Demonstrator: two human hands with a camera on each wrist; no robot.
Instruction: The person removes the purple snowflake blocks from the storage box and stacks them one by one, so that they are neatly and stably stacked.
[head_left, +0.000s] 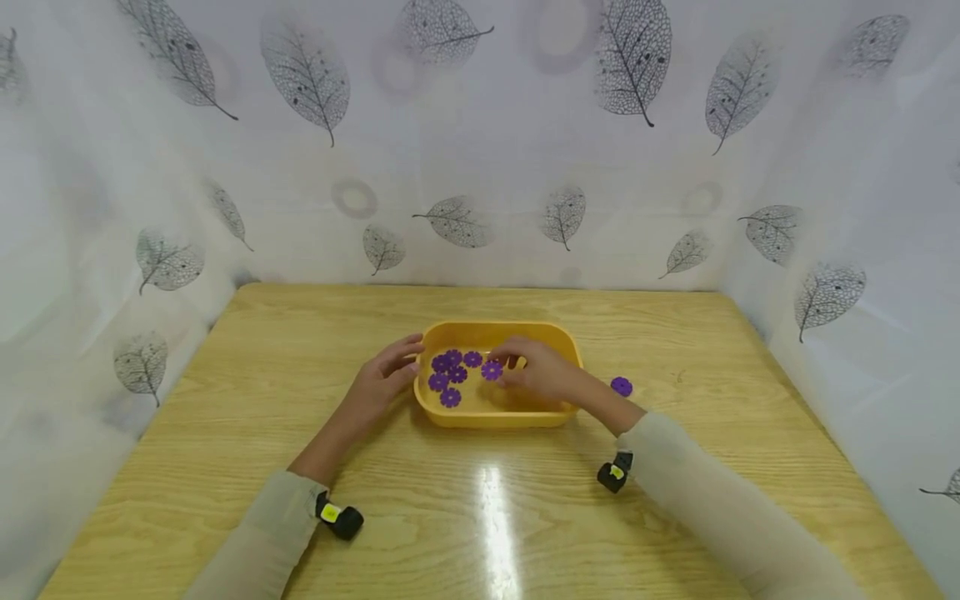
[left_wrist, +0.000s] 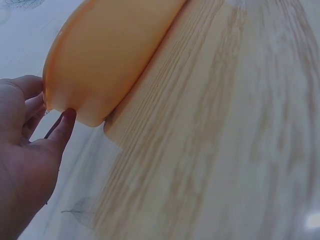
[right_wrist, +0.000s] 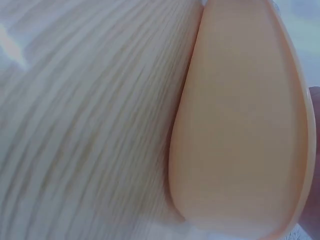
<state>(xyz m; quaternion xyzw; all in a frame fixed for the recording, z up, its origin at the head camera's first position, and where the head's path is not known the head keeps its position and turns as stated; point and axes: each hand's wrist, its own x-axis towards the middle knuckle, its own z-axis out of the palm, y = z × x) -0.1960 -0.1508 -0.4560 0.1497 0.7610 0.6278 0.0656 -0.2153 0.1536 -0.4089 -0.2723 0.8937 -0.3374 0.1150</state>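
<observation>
A yellow plastic basin (head_left: 498, 420) stands on the wooden table. My left hand (head_left: 382, 377) is at its left end, fingertips and thumb touching the outside of the wall; in the left wrist view the thumb (left_wrist: 64, 125) lies against that wall. My right hand (head_left: 543, 367) reaches over the right side into the basin and pinches a purple flower-shaped disc (head_left: 492, 370) between thumb and fingers. Several more purple flower-shaped discs (head_left: 451, 397) lie grouped in the basin's left half. The basin wall hides the right fingers in the right wrist view.
One more purple flower-shaped disc (head_left: 621, 386) lies on the table (head_left: 675, 350) to the right of the basin, close to the right forearm. White curtains (head_left: 480, 150) with a leaf print surround the table at the back and sides.
</observation>
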